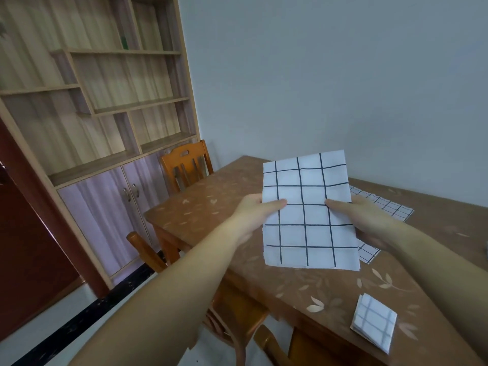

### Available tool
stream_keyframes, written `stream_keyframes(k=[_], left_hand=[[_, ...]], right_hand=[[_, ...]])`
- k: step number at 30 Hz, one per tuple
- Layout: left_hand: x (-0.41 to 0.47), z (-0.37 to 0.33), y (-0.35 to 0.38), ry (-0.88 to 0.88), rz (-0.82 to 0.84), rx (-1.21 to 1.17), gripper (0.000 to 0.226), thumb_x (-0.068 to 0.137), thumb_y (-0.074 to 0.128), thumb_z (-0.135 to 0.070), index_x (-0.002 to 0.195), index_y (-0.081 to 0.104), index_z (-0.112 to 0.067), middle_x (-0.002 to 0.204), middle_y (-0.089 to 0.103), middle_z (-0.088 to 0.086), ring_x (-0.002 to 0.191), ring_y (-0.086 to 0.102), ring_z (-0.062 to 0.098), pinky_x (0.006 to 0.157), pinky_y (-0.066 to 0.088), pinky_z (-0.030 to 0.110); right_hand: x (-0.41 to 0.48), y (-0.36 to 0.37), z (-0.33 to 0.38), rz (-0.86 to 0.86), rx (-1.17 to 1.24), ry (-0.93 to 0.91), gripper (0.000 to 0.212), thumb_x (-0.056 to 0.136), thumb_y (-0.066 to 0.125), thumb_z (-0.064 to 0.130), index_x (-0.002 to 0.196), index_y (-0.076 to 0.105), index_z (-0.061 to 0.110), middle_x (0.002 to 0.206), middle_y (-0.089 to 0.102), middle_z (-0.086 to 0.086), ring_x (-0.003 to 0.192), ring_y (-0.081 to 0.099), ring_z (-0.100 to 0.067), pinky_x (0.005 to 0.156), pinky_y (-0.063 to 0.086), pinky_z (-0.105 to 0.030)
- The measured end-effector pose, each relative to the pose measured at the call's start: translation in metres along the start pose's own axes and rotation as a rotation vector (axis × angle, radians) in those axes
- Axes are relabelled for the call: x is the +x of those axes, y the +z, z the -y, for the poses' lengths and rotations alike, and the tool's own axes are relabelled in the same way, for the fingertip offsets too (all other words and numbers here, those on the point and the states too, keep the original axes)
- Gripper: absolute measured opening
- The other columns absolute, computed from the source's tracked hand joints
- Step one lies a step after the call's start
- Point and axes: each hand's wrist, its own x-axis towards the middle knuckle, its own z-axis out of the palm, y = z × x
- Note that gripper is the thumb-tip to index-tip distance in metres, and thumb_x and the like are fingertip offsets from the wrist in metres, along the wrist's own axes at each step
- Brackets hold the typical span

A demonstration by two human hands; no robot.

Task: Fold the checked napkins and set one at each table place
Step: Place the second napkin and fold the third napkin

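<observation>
Left hand (253, 212) and right hand (361, 220) pinch one checked napkin (309, 212) — above the table (211, 207).

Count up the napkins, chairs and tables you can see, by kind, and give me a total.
Checked napkins: 3 (held napkin, flat napkin partly hidden behind it, folded napkin)
Chairs: 3 (far chair, left chair, near chair, the last two only partly in view)
Table: 1
Total: 7

Doubled checked napkin (303, 180) stands upright above table (206, 207).
</observation>
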Motion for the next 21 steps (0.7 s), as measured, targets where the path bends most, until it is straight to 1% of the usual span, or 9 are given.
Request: stream_keyframes(k=[2, 4, 6, 8, 9, 11, 14, 18, 21], left_hand=[[-0.001, -0.001, 0.003, 0.019, -0.016, -0.009, 0.018, 0.084, 0.074, -0.029, 0.097, 0.075, -0.017, 0.105, 0.076, 0.003, 0.102, 0.070, 0.024, 0.099, 0.050, 0.050], [-0.003, -0.004, 0.004, 0.030, -0.046, -0.029, 0.009, 0.087, 0.072, -0.023, 0.093, 0.075, -0.017, 0.104, 0.075, 0.004, 0.099, 0.071, 0.024, 0.097, 0.052, 0.049], [-0.004, -0.005, 0.005, 0.030, -0.068, -0.036, 0.007, 0.088, 0.071, -0.021, 0.092, 0.074, -0.016, 0.102, 0.076, 0.004, 0.096, 0.072, 0.023, 0.094, 0.054, 0.047], [-0.007, -0.007, 0.004, 0.031, -0.082, -0.038, 0.009, 0.088, 0.071, -0.020, 0.094, 0.074, -0.014, 0.101, 0.076, 0.005, 0.095, 0.072, 0.022, 0.091, 0.056, 0.044], [-0.007, -0.007, 0.004, 0.034, -0.088, -0.036, 0.009, 0.088, 0.071, -0.019, 0.094, 0.075, -0.013, 0.101, 0.076, 0.005, 0.094, 0.073, 0.021, 0.090, 0.057, 0.043], [-0.009, -0.008, 0.004, 0.040, -0.111, -0.028, 0.008, 0.088, 0.071, -0.019, 0.093, 0.075, -0.014, 0.099, 0.076, 0.004, 0.092, 0.073, 0.020, 0.087, 0.058, 0.040], [-0.010, -0.008, 0.002, 0.031, -0.145, -0.046, 0.007, 0.087, 0.073, -0.019, 0.092, 0.076, -0.015, 0.098, 0.076, 0.002, 0.090, 0.073, 0.020, 0.083, 0.058, 0.037], [-0.010, -0.007, 0.003, 0.010, -0.191, -0.088, 0.002, 0.085, 0.075, -0.018, 0.087, 0.074, -0.017, 0.095, 0.076, 0.002, 0.086, 0.073, 0.018, 0.074, 0.058, 0.031], [-0.011, -0.007, 0.008, -0.009, -0.252, -0.106, 0.006, 0.083, 0.077, -0.019, 0.080, 0.072, -0.020, 0.086, 0.075, -0.002, 0.079, 0.071, 0.014, 0.067, 0.056, 0.027]], right_hand=[[-0.001, -0.003, 0.001, -0.019, -0.021, 0.010, 0.021, 0.097, 0.056, 0.018, 0.113, 0.066, 0.009, 0.108, 0.074, -0.008, 0.099, 0.071, -0.028, 0.089, 0.055, -0.044], [-0.002, -0.006, 0.003, -0.027, -0.066, 0.004, 0.023, 0.099, 0.053, 0.019, 0.113, 0.066, 0.006, 0.108, 0.074, -0.011, 0.099, 0.070, -0.030, 0.091, 0.054, -0.046], [-0.004, -0.008, 0.005, -0.046, -0.102, -0.030, 0.022, 0.100, 0.051, 0.018, 0.110, 0.067, 0.006, 0.107, 0.074, -0.012, 0.092, 0.071, -0.027, 0.082, 0.057, -0.039], [-0.008, -0.009, 0.007, -0.045, -0.113, -0.061, 0.020, 0.100, 0.050, 0.016, 0.106, 0.068, 0.011, 0.101, 0.075, -0.007, 0.083, 0.071, -0.020, 0.070, 0.056, -0.030], [-0.009, -0.009, 0.008, -0.039, -0.115, -0.073, 0.020, 0.100, 0.050, 0.015, 0.106, 0.068, 0.013, 0.100, 0.076, -0.004, 0.082, 0.071, -0.018, 0.069, 0.055, -0.027], [-0.010, -0.010, 0.008, -0.037, -0.114, -0.097, 0.020, 0.099, 0.052, 0.015, 0.110, 0.068, 0.013, 0.102, 0.075, -0.005, 0.085, 0.071, -0.020, 0.073, 0.056, -0.028], [-0.008, -0.011, 0.004, -0.076, -0.087, -0.125, 0.023, 0.096, 0.058, 0.014, 0.118, 0.065, 0.012, 0.101, 0.076, -0.008, 0.087, 0.072, -0.026, 0.081, 0.058, -0.034], [-0.006, -0.011, -0.002, -0.164, -0.042, -0.159, 0.041, 0.090, 0.067, 0.013, 0.129, 0.057, 0.018, 0.092, 0.077, -0.010, 0.082, 0.073, -0.028, 0.086, 0.058, -0.041], [-0.008, -0.009, -0.002, -0.246, -0.024, -0.186, 0.050, 0.085, 0.072, 0.012, 0.131, 0.055, 0.024, 0.090, 0.075, -0.017, 0.079, 0.073, -0.026, 0.085, 0.057, -0.037]])
